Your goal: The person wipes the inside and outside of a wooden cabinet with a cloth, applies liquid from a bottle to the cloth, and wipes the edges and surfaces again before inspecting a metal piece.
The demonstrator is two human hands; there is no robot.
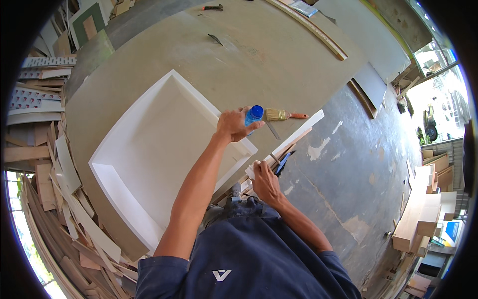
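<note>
My left hand is wrapped round a blue bottle with a blue cap, above the near right corner of a white open box frame. Closer to my body, my right hand is closed on a small crumpled white piece; whether it is cloth or paper I cannot tell. Beside the bottle lies a paintbrush with pale bristles and a reddish handle. A thin metal strip rests just below it. To the right of the brush runs a long white strip along the table's edge.
The box frame lies on a large tan work table. Farther off are a long wooden strip and a small dark tool. Stacked boards and offcuts crowd the left. Wooden boxes stand on the right, past the grey floor.
</note>
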